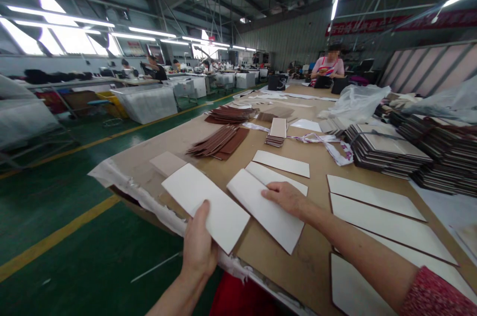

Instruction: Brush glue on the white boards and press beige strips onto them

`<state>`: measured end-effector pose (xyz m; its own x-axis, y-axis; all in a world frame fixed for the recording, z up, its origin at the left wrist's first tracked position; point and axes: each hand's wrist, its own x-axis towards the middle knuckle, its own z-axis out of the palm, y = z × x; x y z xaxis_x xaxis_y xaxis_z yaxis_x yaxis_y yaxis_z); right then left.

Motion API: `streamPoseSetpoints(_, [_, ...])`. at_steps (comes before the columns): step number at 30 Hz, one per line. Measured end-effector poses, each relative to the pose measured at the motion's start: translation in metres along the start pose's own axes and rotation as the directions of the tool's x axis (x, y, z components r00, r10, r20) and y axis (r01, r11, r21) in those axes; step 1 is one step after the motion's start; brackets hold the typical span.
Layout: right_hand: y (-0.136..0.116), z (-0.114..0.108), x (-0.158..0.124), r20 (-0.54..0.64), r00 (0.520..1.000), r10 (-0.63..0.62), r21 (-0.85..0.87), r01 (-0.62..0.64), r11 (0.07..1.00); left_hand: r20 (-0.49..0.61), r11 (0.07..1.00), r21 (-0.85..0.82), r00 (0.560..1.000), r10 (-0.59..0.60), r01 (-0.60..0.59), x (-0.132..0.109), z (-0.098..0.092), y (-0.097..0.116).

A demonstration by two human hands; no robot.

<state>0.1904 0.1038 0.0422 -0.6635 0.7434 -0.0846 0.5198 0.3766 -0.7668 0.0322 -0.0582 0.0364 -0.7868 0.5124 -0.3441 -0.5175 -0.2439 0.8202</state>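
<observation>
Left hand [199, 249] grips the near end of a white panel [204, 204], thumb on top, panel over the table [309, 261] edge. Right hand [288, 197] lies flat, fingers spread, on a second white panel [261, 206] just beside it. Brown stacks [219, 142] sit farther back.

Bare tabletop [316, 167] ahead; brown stacks [219, 142] block beyond.
</observation>
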Motion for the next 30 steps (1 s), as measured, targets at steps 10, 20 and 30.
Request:
streamPoseSetpoints(10, [0.011, 0.037, -0.036, 0.222, 0.918, -0.330, -0.491, 0.397, 0.775, 0.067, 0.988, 0.146, 0.996, -0.064, 0.053, -0.005, -0.018, 0.004])
streamPoseSetpoints(20, [0.030, 0.001, 0.002, 0.314, 0.895, -0.318, -0.489, 0.440, 0.753, 0.029, 0.976, 0.177, 0.990, -0.138, 0.130, -0.003, -0.022, 0.002])
streamPoseSetpoints(30, [-0.012, 0.022, -0.024, 0.074, 0.918, -0.390, -0.049, 0.394, 0.918, 0.179, 0.984, 0.169, 0.979, -0.094, 0.064, -0.010, -0.001, -0.009])
